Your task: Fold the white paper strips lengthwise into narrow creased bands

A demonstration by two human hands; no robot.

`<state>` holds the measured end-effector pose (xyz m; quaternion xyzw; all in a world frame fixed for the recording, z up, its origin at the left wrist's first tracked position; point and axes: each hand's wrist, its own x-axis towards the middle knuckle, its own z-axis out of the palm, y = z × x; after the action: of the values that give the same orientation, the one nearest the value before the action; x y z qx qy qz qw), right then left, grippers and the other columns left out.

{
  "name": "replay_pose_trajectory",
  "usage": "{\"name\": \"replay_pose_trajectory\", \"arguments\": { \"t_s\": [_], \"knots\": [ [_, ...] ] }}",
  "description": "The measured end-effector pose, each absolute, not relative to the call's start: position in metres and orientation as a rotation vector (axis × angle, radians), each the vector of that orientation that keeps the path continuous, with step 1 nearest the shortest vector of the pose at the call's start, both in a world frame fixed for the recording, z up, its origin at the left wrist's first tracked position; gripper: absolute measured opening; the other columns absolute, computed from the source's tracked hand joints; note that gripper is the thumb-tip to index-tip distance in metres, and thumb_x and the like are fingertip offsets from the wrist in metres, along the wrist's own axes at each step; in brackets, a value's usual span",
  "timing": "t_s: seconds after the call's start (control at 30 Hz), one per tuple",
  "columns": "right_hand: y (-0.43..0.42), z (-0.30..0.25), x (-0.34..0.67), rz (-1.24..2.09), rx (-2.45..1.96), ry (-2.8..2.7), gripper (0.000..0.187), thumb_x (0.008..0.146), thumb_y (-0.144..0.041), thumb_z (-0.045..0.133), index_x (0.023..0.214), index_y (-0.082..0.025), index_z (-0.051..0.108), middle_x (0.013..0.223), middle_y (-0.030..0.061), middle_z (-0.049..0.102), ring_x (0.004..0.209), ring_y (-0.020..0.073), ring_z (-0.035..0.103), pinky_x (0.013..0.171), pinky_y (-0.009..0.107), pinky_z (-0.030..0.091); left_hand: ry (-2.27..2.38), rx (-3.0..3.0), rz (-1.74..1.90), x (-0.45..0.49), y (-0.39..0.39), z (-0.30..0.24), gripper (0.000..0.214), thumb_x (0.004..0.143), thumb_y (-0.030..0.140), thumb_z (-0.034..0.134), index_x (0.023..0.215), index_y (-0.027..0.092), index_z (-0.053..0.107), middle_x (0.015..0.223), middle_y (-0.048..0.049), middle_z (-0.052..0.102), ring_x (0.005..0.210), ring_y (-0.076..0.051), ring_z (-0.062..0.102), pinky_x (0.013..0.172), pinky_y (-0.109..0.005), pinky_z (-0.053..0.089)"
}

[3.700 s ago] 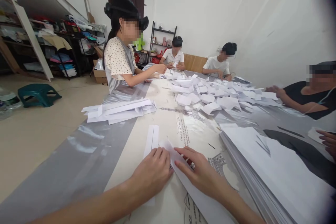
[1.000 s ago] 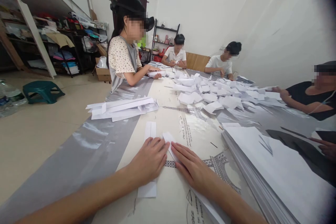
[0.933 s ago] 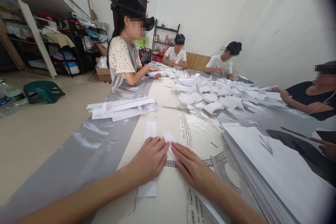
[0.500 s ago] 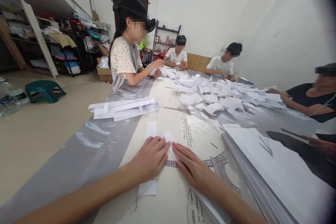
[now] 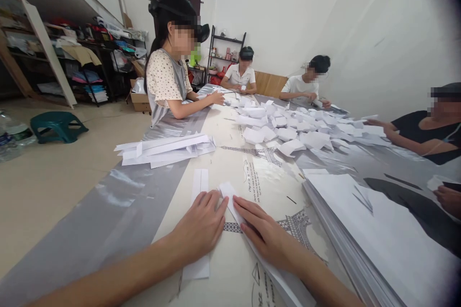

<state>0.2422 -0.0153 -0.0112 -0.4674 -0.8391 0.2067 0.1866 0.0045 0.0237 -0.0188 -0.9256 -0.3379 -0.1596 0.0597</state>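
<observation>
A folded white paper strip [image 5: 228, 192] lies slantwise on the tabletop, its lower length running beneath my right forearm. My left hand [image 5: 202, 220] is closed, with thumb and fingertips pinching at the strip's left edge. Along the right edge my right hand [image 5: 264, 230] holds the strip, fingers pressed together and thumb tucked lower. Under my left hand lies a second white strip [image 5: 200, 178], showing above and below the wrist. The strips rest on a cream runner [image 5: 219, 172] printed with Eiffel Towers.
Long folded papers [image 5: 165, 149] lie ahead on the left. A heap of folded white pieces [image 5: 306, 129] covers the far middle. A tall paper stack [image 5: 382, 220] stands close on the right. Several co-workers sit around the table; a green stool [image 5: 58, 126] is on the floor.
The view has shifted slightly; my hands keep nearly the same hold on the strip. The co-worker at left has lowered their hands, and the paper they held no longer shows clearly.
</observation>
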Motion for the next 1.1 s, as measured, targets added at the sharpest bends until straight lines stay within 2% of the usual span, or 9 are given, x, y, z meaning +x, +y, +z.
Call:
{"name": "replay_pose_trajectory", "arguments": {
  "t_s": [0.07, 0.13, 0.27, 0.47, 0.6, 0.83, 1.1],
  "knots": [
    [-0.015, -0.010, 0.242, 0.588, -1.311, -2.360, 0.052, 0.109, -0.030, 0.038, 0.161, -0.027, 0.033, 0.166, 0.0035, 0.035, 0.153, 0.0226, 0.033, 0.125, 0.048, 0.036, -1.049, -2.783, -0.478, 0.004, 0.024, -0.020, 0.042, 0.105, 0.021, 0.035, 0.142, 0.011, 0.050, 0.140, -0.0204, 0.055, 0.126, -0.034, 0.056, 0.102, -0.051, 0.045],
    [-0.015, -0.010, 0.241, 0.579, -1.304, -2.360, 0.052, 0.109, -0.029, 0.038, 0.160, -0.026, 0.034, 0.166, 0.0038, 0.035, 0.153, 0.0228, 0.033, 0.125, 0.049, 0.035, -1.012, -2.766, -0.472, 0.004, 0.025, -0.024, 0.045, 0.105, 0.020, 0.035, 0.147, 0.009, 0.045, 0.152, -0.0220, 0.047, 0.137, -0.036, 0.048, 0.107, -0.053, 0.042],
    [-0.015, -0.011, 0.242, 0.550, -1.284, -2.357, 0.053, 0.108, -0.027, 0.040, 0.161, -0.027, 0.034, 0.166, 0.0042, 0.036, 0.153, 0.0239, 0.033, 0.125, 0.050, 0.036, -0.899, -2.777, -0.448, 0.003, 0.027, -0.032, 0.050, 0.105, 0.018, 0.035, 0.152, 0.004, 0.038, 0.158, -0.0219, 0.041, 0.150, -0.035, 0.035, 0.115, -0.049, 0.037],
    [-0.016, -0.013, 0.243, 0.554, -1.279, -2.356, 0.054, 0.108, -0.027, 0.040, 0.161, -0.028, 0.032, 0.165, 0.0035, 0.036, 0.152, 0.0234, 0.034, 0.125, 0.049, 0.037, -0.820, -2.784, -0.386, 0.002, 0.028, -0.029, 0.050, 0.103, 0.015, 0.033, 0.149, -0.003, 0.041, 0.155, -0.0274, 0.043, 0.146, -0.037, 0.041, 0.116, -0.048, 0.038],
    [-0.016, -0.014, 0.243, 0.545, -1.274, -2.357, 0.054, 0.108, -0.028, 0.041, 0.161, -0.029, 0.032, 0.165, 0.0034, 0.037, 0.152, 0.0242, 0.035, 0.124, 0.050, 0.038, -0.792, -2.773, -0.404, 0.002, 0.028, -0.029, 0.053, 0.098, 0.011, 0.037, 0.149, -0.005, 0.040, 0.155, -0.0290, 0.043, 0.148, -0.037, 0.038, 0.118, -0.048, 0.035],
    [-0.015, -0.013, 0.242, 0.570, -1.295, -2.374, 0.052, 0.109, -0.029, 0.038, 0.161, -0.028, 0.032, 0.166, 0.0025, 0.034, 0.154, 0.0229, 0.031, 0.126, 0.050, 0.034, -0.772, -2.747, -0.408, 0.004, 0.028, -0.029, 0.050, 0.098, 0.009, 0.035, 0.143, -0.011, 0.044, 0.150, -0.0329, 0.047, 0.146, -0.038, 0.041, 0.118, -0.048, 0.037],
    [-0.016, -0.013, 0.244, 0.542, -1.275, -2.387, 0.052, 0.111, -0.028, 0.034, 0.162, -0.031, 0.028, 0.167, 0.0005, 0.032, 0.154, 0.0223, 0.030, 0.126, 0.048, 0.035, -0.803, -2.782, -0.395, 0.003, 0.028, -0.033, 0.053, 0.096, 0.008, 0.036, 0.146, -0.009, 0.040, 0.153, -0.0322, 0.042, 0.149, -0.038, 0.036, 0.117, -0.051, 0.039]
  ]
}}
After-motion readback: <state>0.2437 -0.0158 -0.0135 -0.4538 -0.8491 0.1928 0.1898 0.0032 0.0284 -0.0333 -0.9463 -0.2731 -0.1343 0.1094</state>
